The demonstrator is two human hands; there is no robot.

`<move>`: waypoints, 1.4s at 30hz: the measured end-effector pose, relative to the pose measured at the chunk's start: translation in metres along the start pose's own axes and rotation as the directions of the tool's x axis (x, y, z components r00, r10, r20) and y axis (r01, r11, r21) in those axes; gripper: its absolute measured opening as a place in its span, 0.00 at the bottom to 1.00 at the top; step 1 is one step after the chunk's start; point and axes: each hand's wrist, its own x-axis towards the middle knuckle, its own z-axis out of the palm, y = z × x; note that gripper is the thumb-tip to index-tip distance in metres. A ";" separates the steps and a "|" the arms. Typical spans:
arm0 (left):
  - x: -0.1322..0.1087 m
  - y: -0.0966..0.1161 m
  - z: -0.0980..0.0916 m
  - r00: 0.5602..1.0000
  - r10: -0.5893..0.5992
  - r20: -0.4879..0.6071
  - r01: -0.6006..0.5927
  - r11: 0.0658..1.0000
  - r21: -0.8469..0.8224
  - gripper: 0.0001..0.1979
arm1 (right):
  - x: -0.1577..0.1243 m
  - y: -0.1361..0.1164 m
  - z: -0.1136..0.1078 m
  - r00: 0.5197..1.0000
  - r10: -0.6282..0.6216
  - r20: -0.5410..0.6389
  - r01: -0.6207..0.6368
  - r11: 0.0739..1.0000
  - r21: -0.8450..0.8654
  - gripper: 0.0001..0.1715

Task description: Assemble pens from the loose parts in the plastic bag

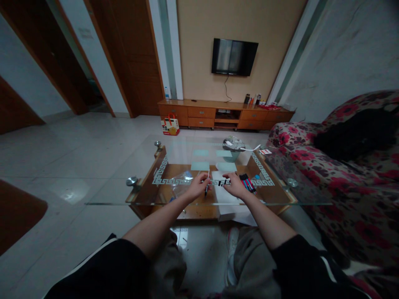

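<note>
Over the glass coffee table (124, 195), my left hand (197, 186) is closed around a slim pen (206, 191). Its dark end points down below the fingers, and a thin white part sticks up above them. My right hand (234, 185) is just to the right, thumb and forefinger apart around small black pieces (220, 183) that look like pen caps. Whether the fingers touch one of them is too small to tell. Beside the right hand lies a row of pens (247, 182) with red, blue and black parts. A clear plastic bag (181, 182) is left of my left hand.
A white box (226, 211) shows through the glass on the lower shelf. Pale rectangles (200, 166) mark the tabletop. Beyond the table stands a filled waste basket (230, 155). A floral sofa (299, 162) flanks the right side; a TV cabinet (201, 117) is at the back.
</note>
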 end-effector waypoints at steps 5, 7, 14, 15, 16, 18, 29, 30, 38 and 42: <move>0.000 0.000 0.000 1.000 -0.015 0.010 0.015 1.000 0.021 0.15 | 0.002 0.004 0.003 0.999 0.029 0.024 -0.029 1.000 0.000 0.24; 0.001 -0.001 -0.001 1.000 -0.017 -0.001 0.017 0.999 0.037 0.16 | 0.003 0.006 0.003 1.000 0.026 0.016 -0.027 0.999 0.023 0.21; 0.005 -0.004 -0.006 0.995 0.017 -0.099 -0.007 0.994 0.107 0.15 | 0.001 0.003 -0.002 0.999 0.045 -0.008 -0.045 0.999 0.015 0.27; 0.006 -0.004 -0.007 0.993 0.022 -0.116 -0.008 0.993 0.116 0.14 | 0.001 0.000 -0.004 0.999 0.047 -0.025 -0.047 0.999 -0.007 0.29; 0.007 -0.004 -0.007 0.991 0.026 -0.132 -0.009 0.992 0.126 0.14 | 0.001 -0.003 -0.005 0.998 0.040 -0.051 -0.042 0.998 -0.036 0.30; 0.007 -0.005 -0.008 0.987 0.034 -0.158 -0.011 0.989 0.147 0.14 | 0.000 -0.013 -0.007 0.993 0.007 -0.115 -0.020 0.994 -0.109 0.29; 0.009 -0.008 -0.015 0.971 0.063 -0.231 -0.007 0.972 0.234 0.16 | 0.016 -0.053 0.014 0.996 -0.083 0.031 0.088 0.921 -0.378 0.08; 0.009 -0.008 -0.015 0.970 0.065 -0.234 -0.008 0.971 0.237 0.16 | 0.018 -0.053 0.016 0.996 -0.081 0.041 0.090 0.915 -0.393 0.07; 0.008 -0.009 -0.020 0.966 0.089 -0.242 -0.025 0.967 0.254 0.16 | 0.028 -0.056 0.030 0.998 -0.033 0.058 0.054 0.906 -0.421 0.08; 0.008 -0.008 -0.021 0.966 0.104 -0.238 -0.038 0.964 0.265 0.16 | 0.029 -0.060 0.034 0.997 -0.034 0.065 0.059 0.900 -0.431 0.09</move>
